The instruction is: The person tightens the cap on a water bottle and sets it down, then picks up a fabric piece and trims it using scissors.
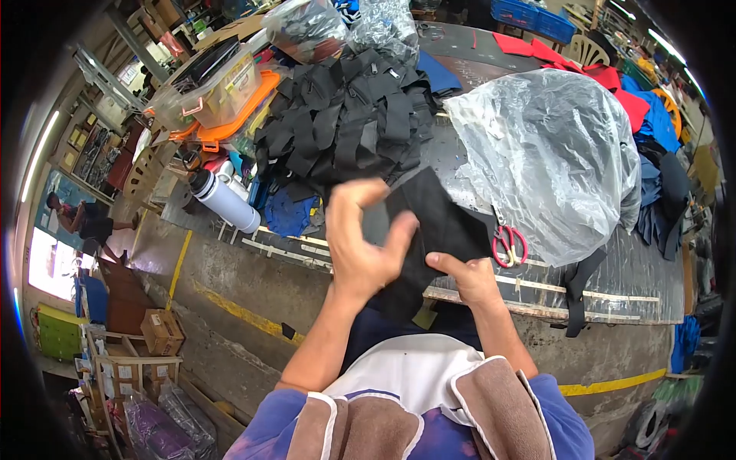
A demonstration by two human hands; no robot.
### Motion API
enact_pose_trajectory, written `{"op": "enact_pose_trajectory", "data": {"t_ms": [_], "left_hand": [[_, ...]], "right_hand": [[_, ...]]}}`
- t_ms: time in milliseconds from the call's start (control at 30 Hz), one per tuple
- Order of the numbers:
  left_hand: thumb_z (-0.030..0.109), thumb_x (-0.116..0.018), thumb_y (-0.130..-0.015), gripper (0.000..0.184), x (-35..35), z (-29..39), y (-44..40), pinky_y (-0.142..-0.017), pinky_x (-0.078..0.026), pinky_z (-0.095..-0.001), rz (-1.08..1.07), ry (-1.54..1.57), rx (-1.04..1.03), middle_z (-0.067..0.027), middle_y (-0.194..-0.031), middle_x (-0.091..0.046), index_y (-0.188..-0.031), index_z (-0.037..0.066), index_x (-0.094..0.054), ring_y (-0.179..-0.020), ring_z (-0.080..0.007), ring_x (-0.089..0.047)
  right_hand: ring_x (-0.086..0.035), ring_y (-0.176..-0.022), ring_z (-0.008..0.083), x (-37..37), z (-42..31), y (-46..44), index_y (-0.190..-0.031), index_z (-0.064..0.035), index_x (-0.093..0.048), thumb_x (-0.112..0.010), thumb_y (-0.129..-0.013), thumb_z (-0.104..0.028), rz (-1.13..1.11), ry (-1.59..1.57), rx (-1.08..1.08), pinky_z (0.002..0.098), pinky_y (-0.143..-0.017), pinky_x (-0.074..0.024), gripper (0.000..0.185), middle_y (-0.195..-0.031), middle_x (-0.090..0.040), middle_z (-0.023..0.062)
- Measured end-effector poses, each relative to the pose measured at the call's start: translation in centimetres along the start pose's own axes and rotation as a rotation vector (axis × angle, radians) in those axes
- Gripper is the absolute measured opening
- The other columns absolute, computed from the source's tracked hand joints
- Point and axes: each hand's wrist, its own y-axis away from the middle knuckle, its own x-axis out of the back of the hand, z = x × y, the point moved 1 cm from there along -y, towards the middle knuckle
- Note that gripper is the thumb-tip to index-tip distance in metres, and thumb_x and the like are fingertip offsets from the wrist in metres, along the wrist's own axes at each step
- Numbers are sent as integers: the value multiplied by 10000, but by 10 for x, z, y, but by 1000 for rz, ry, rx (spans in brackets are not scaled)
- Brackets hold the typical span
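A piece of black fabric (441, 218) hangs over the table's front edge, close to my body. My right hand (468, 277) grips its near side, thumb on top and fingers underneath. Over the fabric's left side, my left hand (364, 241) has its thumb and fingers apart, slightly blurred, holding nothing. Beyond them lies a large heap of black fabric pieces (353, 115), some with zipper pulls. Red-handled scissors (509, 245) rest just right of the fabric, beside a big clear plastic bag (552, 161).
A bottle (225, 202) lies at the table's left, near a clear bin (222, 88) on an orange lid. A black strip (584, 291) hangs over the front edge. Red fabric (537, 50) and blue fabric (659, 123) lie at right. Another person (80, 218) is far left.
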Motion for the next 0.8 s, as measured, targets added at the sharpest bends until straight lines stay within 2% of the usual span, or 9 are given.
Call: {"op": "enact_pose_trajectory", "data": {"t_ms": [33,133,300,400,433,533,567,667,800], "left_hand": [[147,-887,-810,436,5,6,11,-915,-504,-428,-145,-12,-91,-113,-1131,-696,-1184,64,-680,-1045,-324,-672],[104,-881,-782,440,-6,31,37,-917,-511,-410,-343,-196,-127,-137,-1108,-708,-1174,64,-685,-989,-321,-688],[90,-869,-838,382,-23,4,64,-892,-519,-360,-296,-172,-58,-99,-1102,-734,-1168,57,-680,-1022,-231,-707],[73,-837,-923,319,-18,-10,67,-866,-520,-293,-373,330,715,-47,-1131,-754,-1202,31,-689,-1060,-112,-684],[73,-837,-923,319,-18,-16,67,-866,-520,-293,-375,330,714,-47,-1131,-754,-1202,31,-689,-1060,-112,-684],[89,-821,-983,243,-20,-35,65,-776,-459,-203,-262,844,830,17,-981,-672,-1124,-18,-655,-917,-22,-573],[89,-821,-983,243,-19,-36,65,-776,-459,-203,-264,846,831,17,-981,-672,-1124,-18,-655,-917,-22,-573],[83,-808,-996,216,-17,-36,65,-778,-456,-208,-376,811,830,49,-962,-616,-1117,-22,-663,-871,-22,-531],[79,-811,-991,215,-13,-42,68,-771,-453,-206,-516,755,920,55,-937,-604,-1125,-13,-671,-873,-18,-534]], "right_hand": [[-695,-869,118,5,3,-4,-1062,35,-767,-908,-845,-98,6,1,1,289,-759,-576,291,-995,-749,37],[-710,-1090,164,24,12,-15,-1250,38,-715,-866,-885,-66,-26,-18,-33,331,-985,-584,409,-1185,-745,76],[-690,-956,139,22,19,-12,-1281,13,-726,-851,-906,-89,14,143,153,298,-893,-573,409,-1102,-743,51],[-697,-930,130,45,7,-11,-1227,-3,-741,-861,-913,-113,-84,518,460,269,-830,-553,354,-1062,-736,39],[-697,-930,130,45,3,-12,-1227,-3,-741,-861,-913,-113,-82,517,461,269,-830,-553,354,-1062,-736,39],[-661,-874,114,47,-17,-18,-1164,-5,-762,-869,-910,-117,398,562,638,251,-796,-517,297,-1036,-726,22],[-661,-874,114,52,-18,-20,-1164,-5,-762,-869,-910,-117,401,564,638,251,-796,-517,297,-1036,-726,22],[-578,-805,88,73,-15,-29,-1094,-6,-776,-845,-940,-90,67,-94,141,241,-744,-445,188,-958,-694,-7],[-572,-824,78,78,-11,-34,-1033,12,-786,-814,-961,-27,110,-126,176,239,-760,-445,86,-931,-689,-9]]}}
